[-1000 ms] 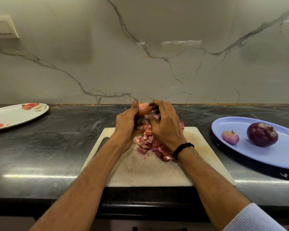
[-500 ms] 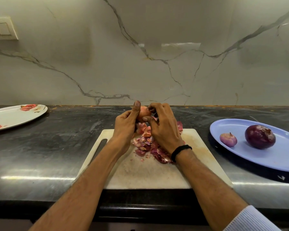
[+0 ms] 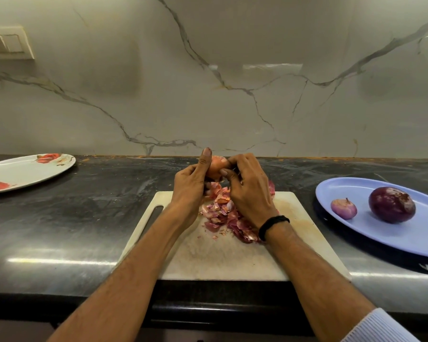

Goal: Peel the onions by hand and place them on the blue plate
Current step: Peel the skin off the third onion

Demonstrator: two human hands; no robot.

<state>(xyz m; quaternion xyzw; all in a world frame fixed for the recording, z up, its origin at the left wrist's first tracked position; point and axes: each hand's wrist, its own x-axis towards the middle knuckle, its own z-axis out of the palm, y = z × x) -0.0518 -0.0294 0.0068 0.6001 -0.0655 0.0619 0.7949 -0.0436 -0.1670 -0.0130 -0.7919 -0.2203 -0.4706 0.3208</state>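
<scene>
- Fingers (image 3: pixel 206 157) of the left hand (image 3: pixel 187 191) are curled round the left side of the orange-skinned onion (image 3: pixel 216 166), with one digit standing upright against it.
- The orange-skinned onion is held between both hands, off the surface, above the far edge of the cutting board (image 3: pixel 220 257).
- The right hand (image 3: pixel 247 193) has its fingers bent in on the onion's right side, thumb tip pressed to the skin in a pinch (whether a flap of skin is actually caught there cannot be told).
- Far left on the counter (image 3: pixel 89 218) sits a white floral plate (image 3: pixel 22 172), well apart from the work.
- Loose peels (image 3: pixel 223 214) lie heaped on the board directly under the hands.
- To the right, the blue plate (image 3: pixel 405 234) carries a small onion (image 3: pixel 343 209) and a large purple onion (image 3: pixel 392 204), near each other but not touching.
- Step in hand, as judged: peeling a third onion. Dry orange skin covers what shows of it, so this onion is not yet ready for the plate.
- Next move calls for the right hand to lift and tear skin away while the left steadies and turns the bulb. Once bare, it must be carried right to open plate surface, clear of the two onions already there.
</scene>
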